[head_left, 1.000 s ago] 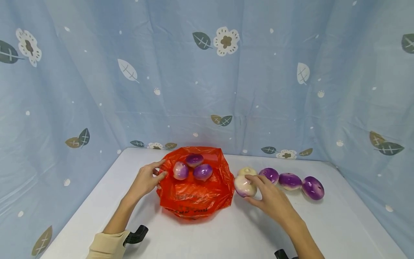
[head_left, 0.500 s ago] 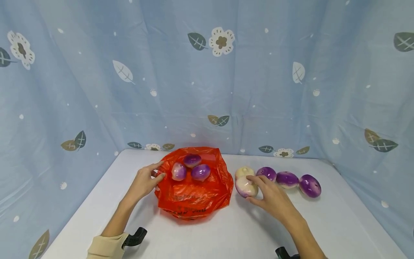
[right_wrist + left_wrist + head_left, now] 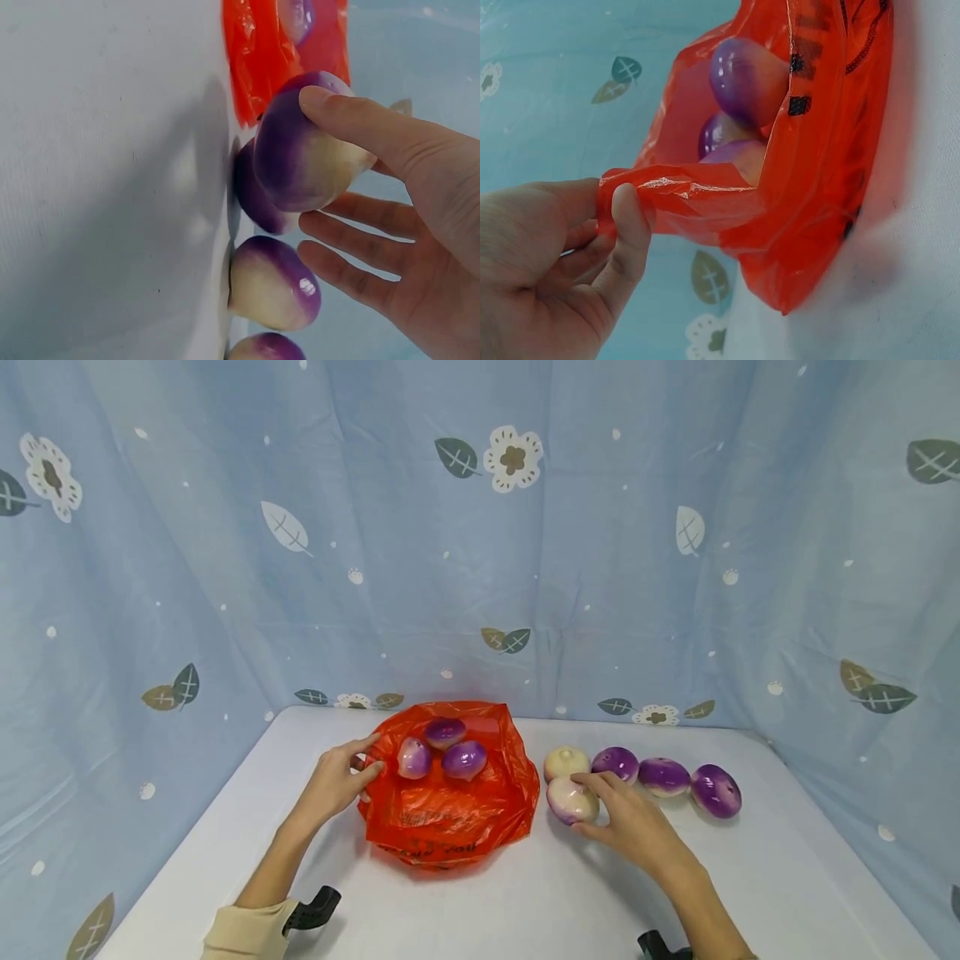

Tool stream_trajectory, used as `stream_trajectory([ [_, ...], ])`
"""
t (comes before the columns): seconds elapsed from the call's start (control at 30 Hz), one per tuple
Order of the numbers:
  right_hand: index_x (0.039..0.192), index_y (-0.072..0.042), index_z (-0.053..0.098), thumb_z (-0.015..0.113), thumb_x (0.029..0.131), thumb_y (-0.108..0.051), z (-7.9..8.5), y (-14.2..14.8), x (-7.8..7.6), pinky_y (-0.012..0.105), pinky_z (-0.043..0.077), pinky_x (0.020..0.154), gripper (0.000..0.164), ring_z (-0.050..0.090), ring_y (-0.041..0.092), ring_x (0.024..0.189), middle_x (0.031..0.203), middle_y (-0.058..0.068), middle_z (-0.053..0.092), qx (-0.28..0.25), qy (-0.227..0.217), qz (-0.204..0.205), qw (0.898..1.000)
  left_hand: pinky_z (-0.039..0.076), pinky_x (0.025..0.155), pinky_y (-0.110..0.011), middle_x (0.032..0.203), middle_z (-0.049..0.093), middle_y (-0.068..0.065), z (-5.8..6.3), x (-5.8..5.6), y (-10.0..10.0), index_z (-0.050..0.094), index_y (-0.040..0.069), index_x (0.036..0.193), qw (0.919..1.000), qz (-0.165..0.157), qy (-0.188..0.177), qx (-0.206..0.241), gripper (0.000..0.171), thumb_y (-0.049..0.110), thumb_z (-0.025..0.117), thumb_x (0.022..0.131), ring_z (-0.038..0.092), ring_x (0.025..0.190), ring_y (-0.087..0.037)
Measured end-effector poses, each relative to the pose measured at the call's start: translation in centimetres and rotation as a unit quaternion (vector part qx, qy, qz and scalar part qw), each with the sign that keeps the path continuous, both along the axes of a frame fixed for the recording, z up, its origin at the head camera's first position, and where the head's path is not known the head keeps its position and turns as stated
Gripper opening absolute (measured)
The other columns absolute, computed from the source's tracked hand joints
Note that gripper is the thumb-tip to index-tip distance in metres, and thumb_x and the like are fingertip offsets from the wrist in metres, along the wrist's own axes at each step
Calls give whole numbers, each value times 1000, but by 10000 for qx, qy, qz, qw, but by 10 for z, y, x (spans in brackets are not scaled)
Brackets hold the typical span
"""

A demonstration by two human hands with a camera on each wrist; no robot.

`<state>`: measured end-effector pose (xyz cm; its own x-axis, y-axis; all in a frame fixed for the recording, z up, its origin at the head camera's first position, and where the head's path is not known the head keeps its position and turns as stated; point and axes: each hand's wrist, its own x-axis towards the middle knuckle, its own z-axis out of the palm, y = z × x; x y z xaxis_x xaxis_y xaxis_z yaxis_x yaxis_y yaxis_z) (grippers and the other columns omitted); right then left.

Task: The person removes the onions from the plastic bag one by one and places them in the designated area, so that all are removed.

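Note:
My left hand (image 3: 335, 783) pinches the left rim of a crinkled red plastic bag (image 3: 442, 827) between thumb and fingers. The mouth of the bag gapes, and three purple onions show inside, one of them (image 3: 464, 760) toward the right. In the left wrist view, thumb and fingertips clasp the folded red film (image 3: 690, 199). My right hand (image 3: 633, 818) holds a glossy purple-and-cream onion (image 3: 572, 802) by its side, just right of the bag. The right wrist view has my thumb over this onion (image 3: 300, 150) and fingertips at its underside; it appears slightly above the table.
Behind the held onion lies a cream-topped onion (image 3: 564, 762). Three more purple onions, the last one (image 3: 716, 791) farthest right, run in a line beside it. All rest on a white table (image 3: 480, 910). A blue patterned curtain (image 3: 405, 560) hangs around the back and sides.
My right hand has drawn the held onion slightly nearer to me, baring more of the cream-topped one behind. My left hand keeps its place on the bag. The head view has shifted a little.

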<state>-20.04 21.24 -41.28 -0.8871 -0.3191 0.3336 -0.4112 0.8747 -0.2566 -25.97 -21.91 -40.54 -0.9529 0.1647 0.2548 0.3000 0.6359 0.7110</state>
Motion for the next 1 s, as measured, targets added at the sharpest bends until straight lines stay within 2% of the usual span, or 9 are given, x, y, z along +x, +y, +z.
stream_trajectory([
  [0.23,130,-17,60,86,72,-32,2,7,1,54,53,93,65,64,34,112,124,13,63,-123,-177,-45,9998,51,48,-22,96,66,-21,4,-3,-1,53,0,139,10000,-18,12,-58,51,8,67,91,61,52,-20],
  [0.47,128,-16,62,87,71,-30,-2,6,-2,54,53,94,64,64,33,111,121,12,65,-67,-94,53,9999,49,48,-22,112,67,-23,4,-1,-3,53,-1,138,9998,82,106,-170,50,7,67,91,58,57,-13],
  [0.57,128,-17,62,87,70,-31,-4,5,-3,53,53,93,64,65,33,108,119,12,65,-48,-194,104,9997,47,47,-22,108,68,-22,3,0,-3,54,-1,138,9996,137,141,-189,49,8,67,91,58,57,-12],
  [0.73,130,-19,60,87,70,-31,-7,5,-3,52,55,90,67,66,33,106,119,12,64,-18,-516,42,9987,48,46,-23,99,68,-21,0,0,-1,54,-1,138,9999,63,77,-96,49,8,67,91,61,52,-16],
  [0.9,131,-19,60,87,70,-29,-6,5,-4,53,54,92,67,65,33,110,122,13,64,-79,-577,37,9983,49,46,-22,97,68,-20,1,-1,-1,54,-1,137,9999,19,140,-59,49,8,67,91,63,53,-22],
  [1.0,131,-19,59,87,71,-29,-6,5,-5,54,53,94,68,64,33,112,124,13,63,-93,-613,54,9981,49,47,-22,95,69,-19,1,-2,-1,55,-1,137,9997,36,188,-120,49,8,67,90,63,56,-21],
])
